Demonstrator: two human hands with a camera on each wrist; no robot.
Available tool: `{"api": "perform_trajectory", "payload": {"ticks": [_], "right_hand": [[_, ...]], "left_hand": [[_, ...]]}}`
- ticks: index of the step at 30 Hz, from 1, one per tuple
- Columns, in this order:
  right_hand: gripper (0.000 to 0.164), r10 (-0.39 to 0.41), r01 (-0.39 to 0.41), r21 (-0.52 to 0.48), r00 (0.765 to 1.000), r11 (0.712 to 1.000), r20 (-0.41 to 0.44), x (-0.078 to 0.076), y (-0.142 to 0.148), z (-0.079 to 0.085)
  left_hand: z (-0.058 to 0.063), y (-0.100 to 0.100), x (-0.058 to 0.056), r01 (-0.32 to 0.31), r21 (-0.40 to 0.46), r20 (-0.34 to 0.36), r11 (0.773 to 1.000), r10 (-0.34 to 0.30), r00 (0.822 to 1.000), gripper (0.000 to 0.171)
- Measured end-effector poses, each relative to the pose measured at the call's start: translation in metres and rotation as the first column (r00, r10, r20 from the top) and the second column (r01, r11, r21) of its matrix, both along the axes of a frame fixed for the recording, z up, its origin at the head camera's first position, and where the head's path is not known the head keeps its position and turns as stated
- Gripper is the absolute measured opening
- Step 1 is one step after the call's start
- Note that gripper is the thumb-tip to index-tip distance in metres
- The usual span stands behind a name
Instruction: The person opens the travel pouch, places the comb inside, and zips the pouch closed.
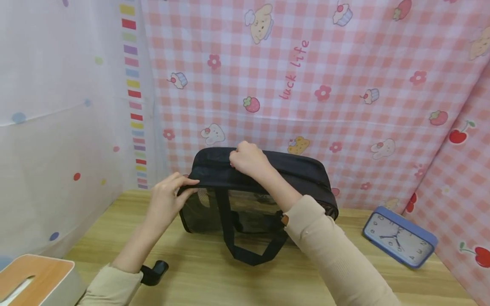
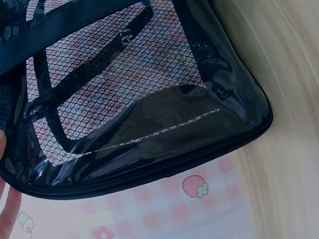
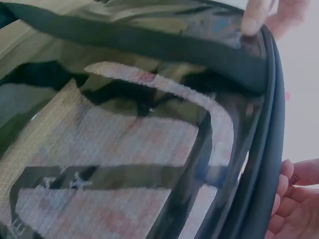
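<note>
A black bag (image 1: 306,168) with a see-through front and mesh visible through it stands on the table. Its strap handle (image 1: 249,257) hangs down in front. At the bag's upper left corner, my left hand (image 1: 167,193) pinches the edge between thumb and fingers. My right hand (image 1: 249,158) is on the top, fingers curled at the seam; whatever small part lies between them is hidden. The right wrist view shows the right hand's curled fingers (image 3: 286,191) against the dark rim and the left hand (image 3: 274,17) at the far corner.
A blue-framed clock (image 1: 400,238) leans back at the right. At the lower left are a tissue box (image 1: 34,276) with a wood-coloured lid and a black curved piece (image 1: 155,272) by the left wrist. A pink checked cloth (image 1: 237,76) hangs close behind the bag.
</note>
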State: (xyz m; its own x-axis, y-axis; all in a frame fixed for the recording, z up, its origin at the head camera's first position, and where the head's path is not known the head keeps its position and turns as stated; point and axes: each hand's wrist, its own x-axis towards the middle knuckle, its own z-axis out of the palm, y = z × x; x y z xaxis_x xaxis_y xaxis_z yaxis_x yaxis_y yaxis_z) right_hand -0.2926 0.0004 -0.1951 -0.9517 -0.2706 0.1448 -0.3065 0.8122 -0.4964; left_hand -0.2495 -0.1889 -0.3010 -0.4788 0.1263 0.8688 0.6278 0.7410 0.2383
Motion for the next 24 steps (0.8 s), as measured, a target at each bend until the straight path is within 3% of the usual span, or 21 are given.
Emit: {"api": "perform_trajectory", "payload": {"ticks": [9,18,24], "right_hand": [[0.035,0.073,-0.071,0.073,0.997,0.995,-0.021,-0.001,-0.040,-0.004],[0.035,0.109,-0.104,0.087,0.992,0.991,-0.056,-0.004,-0.059,-0.006],[0.041,0.174,-0.170,0.091,0.984,0.981,-0.041,-0.006,-0.069,-0.012]], "left_hand": [[0.000,-0.002,0.000,-0.002,0.000,0.001,1.000,0.002,1.000,0.019],[0.000,0.000,-0.002,-0.001,0.012,0.011,1.000,0.001,1.000,0.019],[-0.001,-0.001,-0.001,-0.001,0.010,-0.007,1.000,0.001,1.000,0.019]]}}
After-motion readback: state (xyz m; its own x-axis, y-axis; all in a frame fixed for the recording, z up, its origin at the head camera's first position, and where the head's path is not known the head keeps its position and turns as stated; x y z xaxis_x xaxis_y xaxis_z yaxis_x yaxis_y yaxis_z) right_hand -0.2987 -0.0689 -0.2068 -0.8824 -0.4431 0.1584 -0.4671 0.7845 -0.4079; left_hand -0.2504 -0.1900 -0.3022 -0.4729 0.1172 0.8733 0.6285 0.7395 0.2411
